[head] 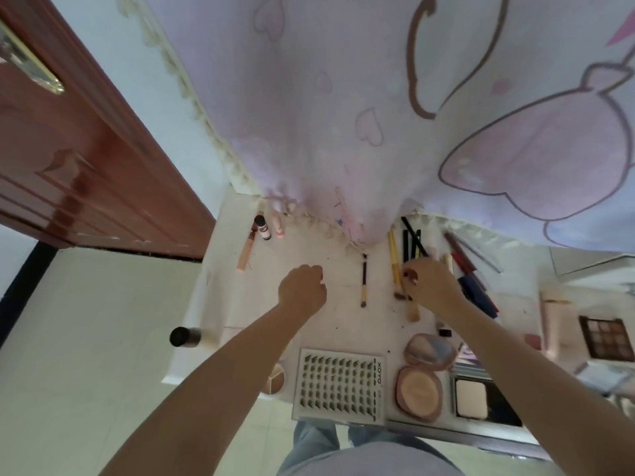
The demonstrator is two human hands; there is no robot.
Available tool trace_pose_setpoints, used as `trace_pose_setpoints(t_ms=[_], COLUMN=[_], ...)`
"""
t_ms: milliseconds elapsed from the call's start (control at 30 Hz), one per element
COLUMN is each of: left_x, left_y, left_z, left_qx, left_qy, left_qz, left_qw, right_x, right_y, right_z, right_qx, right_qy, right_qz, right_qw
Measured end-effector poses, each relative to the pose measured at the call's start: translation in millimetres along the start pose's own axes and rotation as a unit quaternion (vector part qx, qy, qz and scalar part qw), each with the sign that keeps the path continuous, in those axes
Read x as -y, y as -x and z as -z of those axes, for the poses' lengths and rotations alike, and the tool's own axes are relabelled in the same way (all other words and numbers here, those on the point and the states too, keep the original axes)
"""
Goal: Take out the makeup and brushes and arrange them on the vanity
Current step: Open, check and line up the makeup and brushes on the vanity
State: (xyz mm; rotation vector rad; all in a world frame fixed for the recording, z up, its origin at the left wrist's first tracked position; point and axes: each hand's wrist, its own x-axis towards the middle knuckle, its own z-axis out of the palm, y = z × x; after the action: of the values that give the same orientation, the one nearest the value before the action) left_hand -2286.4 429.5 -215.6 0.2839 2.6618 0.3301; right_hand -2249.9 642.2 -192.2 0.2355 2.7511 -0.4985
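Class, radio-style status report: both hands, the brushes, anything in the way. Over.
Left hand loosely curled, holding nothing visible. Right hand pinching a slim stick among the yellow-handled brushes. Single brush lies alone between the hands. Curtain overhangs the vanity back edge.

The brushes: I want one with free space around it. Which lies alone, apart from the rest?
The dark-handled brush between the two hands lies alone; the yellow brushes lie bunched under the right hand.

two hands [302, 290], one lash tray [340, 386], two compacts [419, 389]
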Motion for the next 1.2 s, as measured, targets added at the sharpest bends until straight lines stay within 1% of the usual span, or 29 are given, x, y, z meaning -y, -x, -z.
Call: trace_pose_setpoints(t_ms=[100,200,300,400,500,567,667,767,933,1033,1100,1200], left_x=[-20.6,-36.2,-45.4,-45.3,-43.2,-42.4,-42.9,-45.2,-49.6,-53.8,-57.7,-67.3], left_y=[2.0,0.7,-4.5,-7.4,-6.5,-5.9,-5.3,-3.4,-6.1,-6.7,-6.1,-8.0], left_z=[-15.4,-26.6,-33.2,-39.8,-46.1,-45.0,-41.0,-38.4,-26.9,-17.1,-12.0,-2.1], left_qx=[0.016,0.007,0.001,0.01,0.048,0.065,0.079,0.101,0.108,0.101,0.088,0.056], left_qy=[-0.016,-0.029,-0.051,-0.074,-0.094,-0.098,-0.101,-0.116,-0.154,-0.158,-0.145,-0.11], left_qz=[-0.031,-0.07,-0.105,-0.093,-0.083,-0.086,-0.087,-0.079,-0.08,-0.08,-0.082,-0.104], left_qw=[0.999,0.997,0.993,0.993,0.991,0.989,0.988,0.985,0.979,0.979,0.982,0.987], right_x=[-20.2,-42.7,-59.7,-65.2,-66.0,-65.3,-62.8,-60.2,-51.5,-47.2,-46.3,-48.7], right_y=[9.8,19.8,27.3,27.5,16.7,2.5,-21.3,-42.8,-63.0,-64.1,-59.9,-51.1], right_z=[5.5,8.0,10.3,9.4,11.7,15.0,18.2,17.4,20.3,19.0,19.9,39.9], right_qx=[-0.026,-0.073,-0.06,-0.053,-0.083,-0.089,-0.073,-0.03,0.064,0.072,0.058,0.029], right_qy=[0.044,0.0,-0.015,-0.022,-0.057,-0.066,-0.087,-0.113,-0.051,-0.03,-0.054,-0.101], right_qz=[-0.004,-0.036,-0.069,-0.067,-0.069,-0.07,-0.087,-0.121,-0.125,-0.141,-0.148,-0.155], right_qw=[0.999,0.997,0.996,0.996,0.993,0.991,0.99,0.986,0.989,0.987,0.986,0.982])
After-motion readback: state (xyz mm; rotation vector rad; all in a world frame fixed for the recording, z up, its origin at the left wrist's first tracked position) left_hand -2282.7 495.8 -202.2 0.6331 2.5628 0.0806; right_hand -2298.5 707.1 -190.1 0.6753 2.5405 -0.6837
